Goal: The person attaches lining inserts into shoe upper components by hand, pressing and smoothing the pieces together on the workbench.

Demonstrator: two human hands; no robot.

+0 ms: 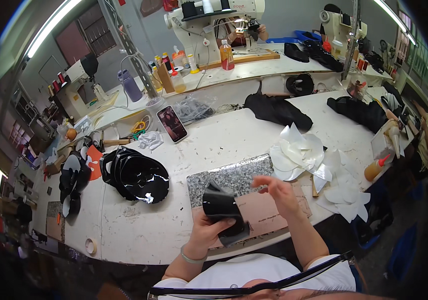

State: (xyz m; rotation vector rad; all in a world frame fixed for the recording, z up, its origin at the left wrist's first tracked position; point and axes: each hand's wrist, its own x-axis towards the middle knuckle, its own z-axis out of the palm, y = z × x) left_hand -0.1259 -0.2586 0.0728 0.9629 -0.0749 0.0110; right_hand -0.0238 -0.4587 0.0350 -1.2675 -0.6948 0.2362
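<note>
My left hand [208, 229] grips a glossy black curved piece [220, 206], which looks like a patent shoe upper, with the thumb pressed on its dark inner side. To the right of it my right hand [281, 197] is raised with fingers apart and nothing seen in them. Beneath both hands lie a speckled grey stone slab [214, 179] and a pinkish-brown sheet [261, 216] along its near side. A nested stack of similar glossy black pieces [141, 177] rests on the table to the left.
White petal-shaped pieces [299, 152] are piled right of the slab. A phone [172, 124] leans upright behind. Black fabric pieces [279, 112] lie farther back. A tape roll [90, 246] sits near the front edge, a glue bottle [374, 170] at right. Someone works at a sewing machine [194, 32] beyond.
</note>
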